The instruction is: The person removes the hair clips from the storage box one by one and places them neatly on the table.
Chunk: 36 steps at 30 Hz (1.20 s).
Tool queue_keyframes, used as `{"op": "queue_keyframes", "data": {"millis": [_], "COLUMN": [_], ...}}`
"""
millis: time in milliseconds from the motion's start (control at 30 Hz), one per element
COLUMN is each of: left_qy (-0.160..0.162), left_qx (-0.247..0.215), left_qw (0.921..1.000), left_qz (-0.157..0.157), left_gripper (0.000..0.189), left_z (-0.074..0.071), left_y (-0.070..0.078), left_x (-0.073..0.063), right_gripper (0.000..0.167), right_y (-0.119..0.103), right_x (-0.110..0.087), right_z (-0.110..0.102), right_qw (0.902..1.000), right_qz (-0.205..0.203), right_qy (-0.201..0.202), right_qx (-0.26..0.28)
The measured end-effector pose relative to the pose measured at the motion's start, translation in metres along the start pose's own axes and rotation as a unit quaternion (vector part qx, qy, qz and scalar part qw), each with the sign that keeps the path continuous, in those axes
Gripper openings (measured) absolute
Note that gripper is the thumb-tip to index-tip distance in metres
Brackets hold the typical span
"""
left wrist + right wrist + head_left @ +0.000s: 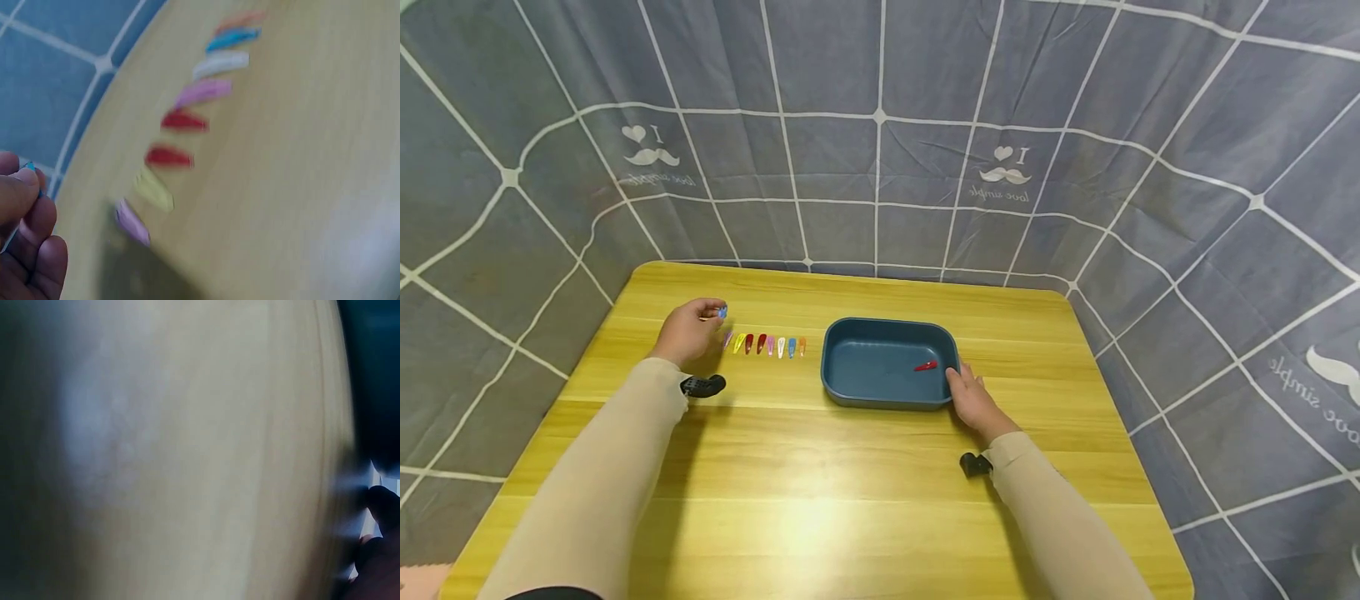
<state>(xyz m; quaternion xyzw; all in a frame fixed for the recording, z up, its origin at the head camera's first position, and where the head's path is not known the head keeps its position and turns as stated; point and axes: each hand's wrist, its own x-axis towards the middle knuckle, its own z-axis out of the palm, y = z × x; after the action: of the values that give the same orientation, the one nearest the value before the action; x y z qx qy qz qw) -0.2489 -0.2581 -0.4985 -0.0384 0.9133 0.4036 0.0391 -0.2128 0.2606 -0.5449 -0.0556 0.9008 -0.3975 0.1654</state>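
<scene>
Between thumb and fingers, my left hand (688, 327) pinches a blue hair clip (722, 312), raised near the left end of a row of clips. The row runs from a purple clip (728, 338) and a yellow clip (739, 343) through two red clips (170, 156), a pink clip (204, 92), a white clip (781, 347) and another blue clip (792, 347) to an orange clip (802, 345). My right hand (976, 402) grips the right end of a dark blue basin (887, 405), thumb at its rim. Inside the basin lies one red clip (926, 366).
Everything stands on a wood-grain table (805, 500) with rounded corners. A grey-blue curtain (842, 158) with white grid lines hangs behind it and along both sides. The basin is to the right of the clip row.
</scene>
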Motion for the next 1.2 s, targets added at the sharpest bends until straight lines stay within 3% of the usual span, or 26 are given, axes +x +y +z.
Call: {"op": "queue_keyframes", "data": {"millis": [167,400,667,1200], "left_qy": [-0.004,-0.022,-0.032,-0.038], "left_qx": [0.003,0.038,0.065,0.09], "left_qw": [0.9998,0.9987,0.9971,0.9949], "left_qz": [-0.018,-0.026,-0.023,-0.025], "left_gripper": [0.043,0.041,0.039,0.037], "left_z": [-0.003,-0.002,0.002,0.007], "left_y": [-0.024,-0.038,-0.046,-0.046], "left_x": [0.001,0.002,0.002,0.002], "right_gripper": [0.066,0.065,0.067,0.066], "right_y": [-0.001,-0.002,0.001,0.0], "right_x": [-0.001,-0.001,0.001,0.002], "right_z": [0.0,0.001,0.002,0.002], "right_qw": [1.0,1.0,1.0,1.0], "right_qz": [0.001,0.002,0.007,0.001], "right_qy": [0.001,0.002,0.004,0.005], "right_qx": [0.003,0.002,-0.002,0.001]}}
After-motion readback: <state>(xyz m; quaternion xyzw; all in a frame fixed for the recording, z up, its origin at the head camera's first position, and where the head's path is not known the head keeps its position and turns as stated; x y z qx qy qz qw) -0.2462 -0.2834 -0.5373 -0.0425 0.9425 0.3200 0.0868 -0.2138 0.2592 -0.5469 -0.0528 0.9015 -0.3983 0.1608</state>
